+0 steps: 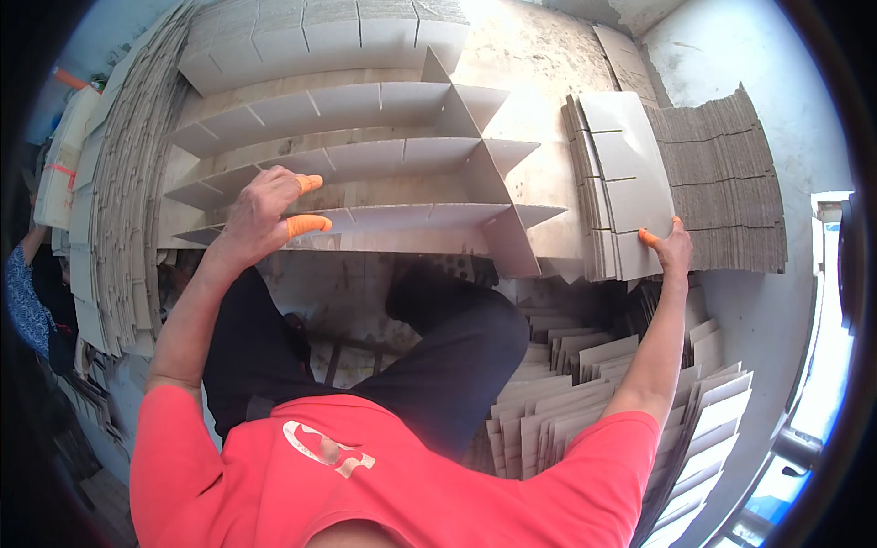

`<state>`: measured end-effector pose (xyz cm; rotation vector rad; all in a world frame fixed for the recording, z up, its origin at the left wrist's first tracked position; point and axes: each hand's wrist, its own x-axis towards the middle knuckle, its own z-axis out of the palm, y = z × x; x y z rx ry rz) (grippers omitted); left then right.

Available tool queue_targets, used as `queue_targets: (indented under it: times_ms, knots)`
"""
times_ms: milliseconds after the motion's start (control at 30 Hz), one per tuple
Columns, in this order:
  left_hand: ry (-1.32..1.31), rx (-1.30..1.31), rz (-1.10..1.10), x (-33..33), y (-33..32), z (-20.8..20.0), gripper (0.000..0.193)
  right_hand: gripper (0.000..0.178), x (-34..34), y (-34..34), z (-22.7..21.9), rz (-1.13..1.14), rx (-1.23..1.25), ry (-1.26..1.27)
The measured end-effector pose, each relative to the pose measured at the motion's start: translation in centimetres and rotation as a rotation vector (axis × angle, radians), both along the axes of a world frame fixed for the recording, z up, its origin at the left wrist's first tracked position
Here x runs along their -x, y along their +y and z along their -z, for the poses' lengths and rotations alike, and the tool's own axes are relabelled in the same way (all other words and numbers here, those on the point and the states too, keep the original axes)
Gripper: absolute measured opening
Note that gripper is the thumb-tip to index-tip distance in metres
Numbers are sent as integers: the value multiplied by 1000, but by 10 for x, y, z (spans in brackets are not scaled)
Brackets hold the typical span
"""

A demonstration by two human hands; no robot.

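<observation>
Touching card pile (635,151) with right hand (671,247); can't tell if pinching. Holding left hand (260,215) spread wide near card strips (402,219).

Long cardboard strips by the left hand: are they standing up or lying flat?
Standing on edge: the long cardboard strips rise from the table like low walls, and one cross strip runs across them near their right ends.

No words or numbers can be read. Only a pale print (327,448) is seen, on the front of the red shirt (429,479), near side, left of centre — curved, letter-like shapes, but no legible text can be made out — marked unreadable.
</observation>
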<state>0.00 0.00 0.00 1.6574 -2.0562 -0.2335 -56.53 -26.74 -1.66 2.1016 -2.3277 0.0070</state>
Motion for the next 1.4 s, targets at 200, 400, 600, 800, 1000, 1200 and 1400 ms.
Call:
queue_targets:
  times_ms: [200, 400, 600, 800, 1000, 1200, 1400]
  knots:
    - [16, 27, -17, 5, 1, 12, 51, 59, 3, 9, -20, 11, 137, -126]
    - [11, 14, -16, 4, 5, 15, 50, 26, 24, 6, -30, 18, 222, -491]
    - [35, 44, -32, 8, 9, 12, 49, 12, 25, 1, -36, -30, 451, -1008]
    - [47, 74, -33, 16, 12, 13, 48, 15, -39, 26, -89, -49, 690, -594]
    - [60, 113, 10, 29, 6, 20, 43, 34, -135, 71, -121, -480, 405, -1056]
    - [87, 118, -17, 38, -3, 40, 27, 43, -222, 136, -113, -677, 170, -752]
    - [87, 161, -47, 40, -6, 51, 16, 15, -255, 145, -97, -737, 66, -870]
